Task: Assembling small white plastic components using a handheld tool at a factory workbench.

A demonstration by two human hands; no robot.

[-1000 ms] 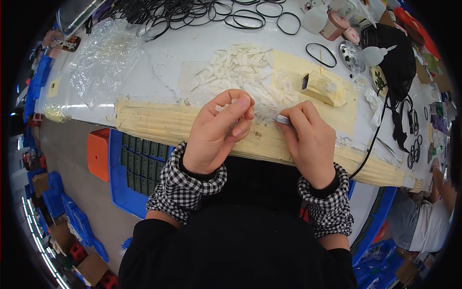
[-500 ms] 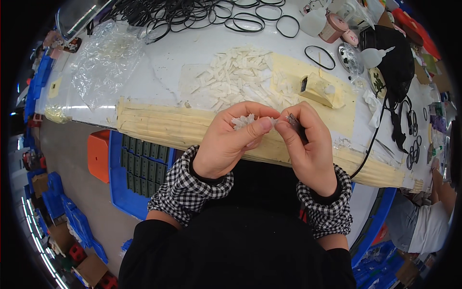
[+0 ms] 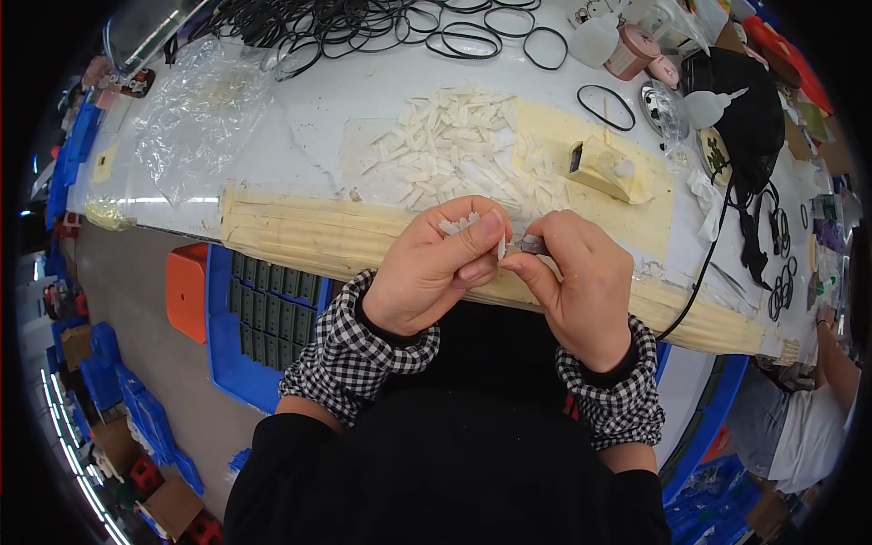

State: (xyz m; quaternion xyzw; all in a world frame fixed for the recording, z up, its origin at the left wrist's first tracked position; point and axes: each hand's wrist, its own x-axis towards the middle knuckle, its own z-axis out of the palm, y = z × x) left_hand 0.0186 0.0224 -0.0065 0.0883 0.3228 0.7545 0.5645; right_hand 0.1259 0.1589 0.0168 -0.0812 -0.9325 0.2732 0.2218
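Two hands up close, white pieces pinched over the table's near edge

Left hand (image 3: 420,265) is curled, thumb and fingers gripping a cluster of jagged white pieces (image 3: 457,224), with a white sliver (image 3: 501,247) poking down at the fingertips. Right beside it, the right hand (image 3: 586,280) pinches a small grey piece (image 3: 533,244); fingers cover part of it, so its kind is hard to make out.

Beyond them on the table (image 3: 313,109), a heap of white strips (image 3: 454,136) runs onto a yellow sheet (image 3: 654,213), where a small wrapped box (image 3: 604,168) sits. Black bands (image 3: 468,41) crowd the far edge, cut off by the view; crumpled clear plastic (image 3: 200,118) lies toward the left end. Below the near edge, the checked left sleeve (image 3: 341,359) partly hides a blue crate (image 3: 238,368). What lies inside the left palm is hidden.
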